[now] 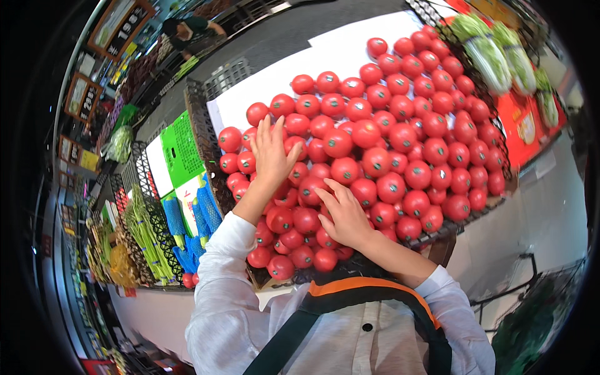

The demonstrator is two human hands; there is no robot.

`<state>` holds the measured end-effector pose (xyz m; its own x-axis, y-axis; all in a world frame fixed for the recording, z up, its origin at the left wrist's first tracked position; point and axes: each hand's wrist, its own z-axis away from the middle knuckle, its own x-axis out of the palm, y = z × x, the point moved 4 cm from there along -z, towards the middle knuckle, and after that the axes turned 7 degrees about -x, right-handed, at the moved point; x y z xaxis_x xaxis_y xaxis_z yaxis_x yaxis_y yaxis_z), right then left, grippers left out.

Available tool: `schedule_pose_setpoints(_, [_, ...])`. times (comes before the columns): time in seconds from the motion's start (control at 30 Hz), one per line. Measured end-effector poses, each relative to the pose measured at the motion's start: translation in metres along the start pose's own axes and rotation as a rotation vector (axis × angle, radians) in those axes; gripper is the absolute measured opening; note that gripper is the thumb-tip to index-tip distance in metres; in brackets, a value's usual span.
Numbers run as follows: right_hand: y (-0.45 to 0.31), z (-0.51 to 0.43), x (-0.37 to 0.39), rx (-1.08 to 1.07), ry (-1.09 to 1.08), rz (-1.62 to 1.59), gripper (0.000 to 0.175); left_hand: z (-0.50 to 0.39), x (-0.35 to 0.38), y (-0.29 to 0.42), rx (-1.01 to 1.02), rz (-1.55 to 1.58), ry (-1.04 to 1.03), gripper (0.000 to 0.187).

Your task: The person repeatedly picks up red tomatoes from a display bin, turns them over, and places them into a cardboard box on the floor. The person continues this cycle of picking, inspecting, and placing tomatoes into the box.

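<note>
Many red tomatoes (366, 134) with small dark stickers are piled on a sloping display lined with white sheet (281, 75). My left hand (273, 152) lies over tomatoes at the pile's left side, its fingers apart and pointing up the slope. Lower down, my right hand (344, 213) reaches over the front part of the pile, with thumb and fingers spread beside a large tomato (311, 190). Its fingertips are close to that tomato; whether they touch it I cannot tell. Neither hand is closed around a tomato. The palms face down and are hidden.
Black mesh edging (487, 108) bounds the display, with napa cabbages (487, 63) to its right. Left are a green crate (182, 150), vegetables in blue foam nets (205, 213) and green stalks (145, 234). A person (192, 35) bends over another stand at the upper left. A cart (529, 300) stands lower right.
</note>
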<state>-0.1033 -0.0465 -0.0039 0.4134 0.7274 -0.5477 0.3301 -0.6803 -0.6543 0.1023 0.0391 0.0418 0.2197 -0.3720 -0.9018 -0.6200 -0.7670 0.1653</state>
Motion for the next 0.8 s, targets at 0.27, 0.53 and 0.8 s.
schedule_pose_setpoints(0.27, [0.010,0.173,-0.069,0.092,0.508,-0.194,0.031,0.129,-0.011,0.315,0.472,0.883,-0.212,0.047])
schedule_pose_setpoints(0.53, [0.093,0.560,-0.002,1.355,0.627,-0.407,0.034,0.457,0.176,0.433,1.108,0.301,-1.551,0.061])
schedule_pose_setpoints(0.8, [0.258,0.741,0.102,1.387,0.758,-0.050,0.017,0.573,0.362,0.382,0.748,0.324,-1.793,0.053])
